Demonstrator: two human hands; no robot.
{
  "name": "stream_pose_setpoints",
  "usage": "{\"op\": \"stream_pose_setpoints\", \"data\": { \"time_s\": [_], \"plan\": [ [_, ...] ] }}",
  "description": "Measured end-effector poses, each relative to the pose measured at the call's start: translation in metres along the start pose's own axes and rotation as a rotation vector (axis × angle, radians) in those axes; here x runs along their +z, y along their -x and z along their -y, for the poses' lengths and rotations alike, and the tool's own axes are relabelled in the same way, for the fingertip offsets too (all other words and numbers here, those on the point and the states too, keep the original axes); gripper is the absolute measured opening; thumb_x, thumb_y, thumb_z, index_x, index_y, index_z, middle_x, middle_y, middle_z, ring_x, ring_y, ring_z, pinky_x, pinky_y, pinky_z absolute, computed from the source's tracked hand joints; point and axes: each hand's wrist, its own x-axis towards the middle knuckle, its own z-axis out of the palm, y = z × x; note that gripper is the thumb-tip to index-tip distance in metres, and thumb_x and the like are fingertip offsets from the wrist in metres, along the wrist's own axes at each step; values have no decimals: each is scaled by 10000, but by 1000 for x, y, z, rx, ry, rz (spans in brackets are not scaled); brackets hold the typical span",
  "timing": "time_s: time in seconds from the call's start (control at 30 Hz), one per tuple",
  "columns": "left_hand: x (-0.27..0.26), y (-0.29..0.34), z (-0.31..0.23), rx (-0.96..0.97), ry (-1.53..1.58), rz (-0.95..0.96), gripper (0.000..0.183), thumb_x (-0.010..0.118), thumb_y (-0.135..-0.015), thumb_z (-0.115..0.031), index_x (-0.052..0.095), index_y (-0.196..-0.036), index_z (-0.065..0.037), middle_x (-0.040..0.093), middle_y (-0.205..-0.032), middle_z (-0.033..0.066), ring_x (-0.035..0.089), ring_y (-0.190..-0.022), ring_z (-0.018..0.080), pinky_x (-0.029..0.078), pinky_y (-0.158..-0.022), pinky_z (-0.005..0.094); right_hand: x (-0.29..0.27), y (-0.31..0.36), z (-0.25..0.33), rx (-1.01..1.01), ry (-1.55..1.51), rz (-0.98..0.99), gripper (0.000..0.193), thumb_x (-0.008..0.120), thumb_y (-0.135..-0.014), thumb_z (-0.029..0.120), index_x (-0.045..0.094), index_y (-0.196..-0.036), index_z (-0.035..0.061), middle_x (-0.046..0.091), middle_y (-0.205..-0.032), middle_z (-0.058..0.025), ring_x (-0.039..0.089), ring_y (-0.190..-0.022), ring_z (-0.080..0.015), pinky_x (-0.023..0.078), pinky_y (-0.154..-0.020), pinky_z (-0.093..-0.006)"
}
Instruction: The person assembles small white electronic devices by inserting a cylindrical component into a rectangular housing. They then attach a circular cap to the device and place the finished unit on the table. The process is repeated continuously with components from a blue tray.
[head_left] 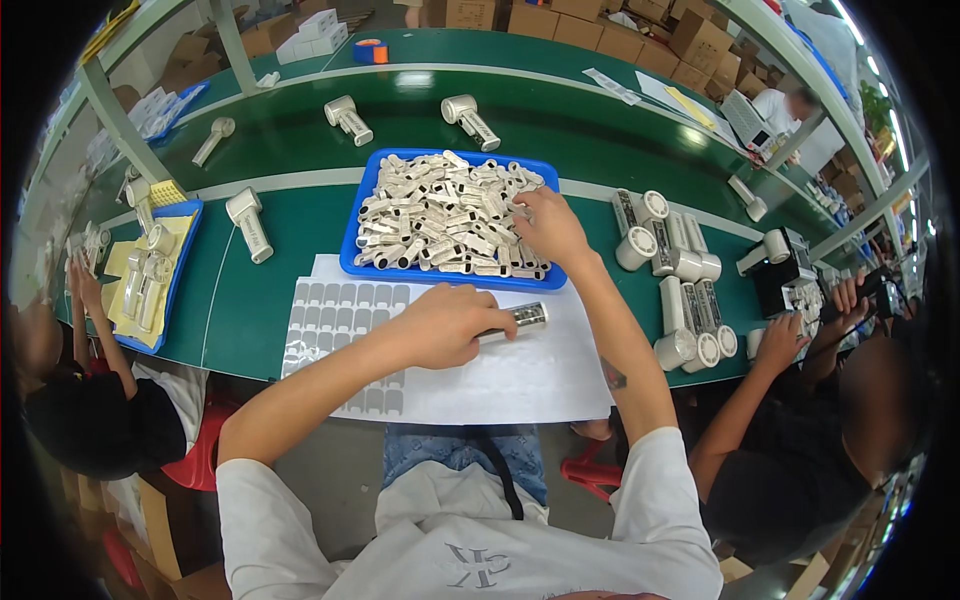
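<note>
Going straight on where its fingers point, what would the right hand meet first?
The heaped white parts in the blue tray; the right hand seems at or just above them, depth unclear.

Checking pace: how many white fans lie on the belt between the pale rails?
4: first fan at left; second fan beyond the left corner of the blue tray; third fan straight beyond the tray; fourth fan at right. Others may be hidden.

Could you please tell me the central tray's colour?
The tray is blue, clearest in head view.
</note>
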Motion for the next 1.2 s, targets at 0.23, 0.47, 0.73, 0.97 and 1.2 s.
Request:
{"op": "stream_pose_setpoints", "data": {
  "time_s": [0.23, 0.47, 0.73, 0.97, 1.2],
  "plan": [
    [16, -4, 6, -62, 94, -158, 410, 693, -719, -54, 569, -1099, -142, 624, -928, 99, 578, -890, 314, 424, -779, 443, 7, 3, 0, 9, -9, 2, 63, 649, -776, 68, 651, -831, 37, 657, -855, -144, 629, -855, -342, 523, -766, -439],
    [29, 17, 8, -185, 189, -361, 438, 774, -697, -121, 607, -1102, -112, 655, -1017, 75, 600, -970, 276, 484, -845, 398, -47, 59, 61, 213, -946, 0, 387, 645, -836, -17, 590, -1213, 47, 605, -921, -37, 593, -876, -109, 509, -766, -261],
    [43, 8, 9, -250, 242, -400, 444, 786, -690, -123, 613, -1098, -102, 655, -1006, 66, 600, -973, 269, 482, -852, 382, -50, 118, 90, 210, -607, 107, 260, 686, -813, 12, 673, -1069, 52, 722, -979, -96, 685, -822, -174, 545, -774, -290],
    [49, 6, 16, -151, 226, -500, 379, 802, -691, -113, 650, -1038, -98, 668, -997, 44, 597, -959, 253, 484, -847, 365, -60, 118, 91, 90, -420, 155, 206, 679, -798, 2, 694, -1003, 18, 683, -984, -110, 683, -867, -250, 557, -767, -328],
    [52, 4, 22, -99, 243, -513, 361, 800, -694, -101, 655, -1024, -101, 670, -1016, 45, 595, -976, 262, 484, -861, 372, -65, 112, 99, 198, -400, 222, 198, 685, -791, -9, 691, -988, 3, 621, -924, -100, 670, -822, -249, 556, -728, -323]
  ]
}}
